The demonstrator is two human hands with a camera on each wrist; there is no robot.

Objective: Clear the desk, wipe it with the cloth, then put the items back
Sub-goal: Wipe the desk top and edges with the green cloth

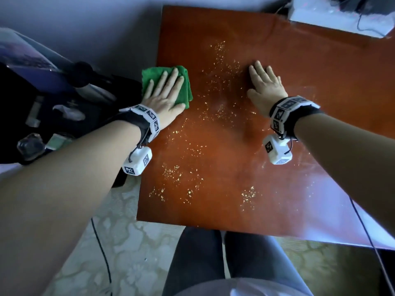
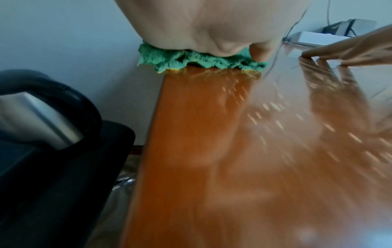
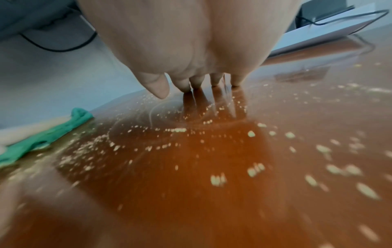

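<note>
A folded green cloth [image 1: 183, 86] lies at the left edge of the reddish-brown desk [image 1: 235, 189], part of it hanging over the edge. My left hand [image 1: 164, 90] presses flat on the cloth [image 2: 199, 63] with straight fingers. My right hand [image 1: 265, 82] rests flat on the bare desk top to the right, its fingertips [image 3: 214, 83] touching the wood. Pale yellow crumbs [image 1: 177, 174] are scattered over the desk [image 3: 233, 184] between and in front of both hands. The cloth [image 3: 42, 139] shows at the left of the right wrist view.
A white flat device [image 1: 339, 16] with black cables sits at the desk's far right corner. Left of the desk, a black chair [image 1: 42, 103] holds a metal kettle [image 2: 42, 120] and other small items. My legs [image 1: 213, 263] are under the near edge.
</note>
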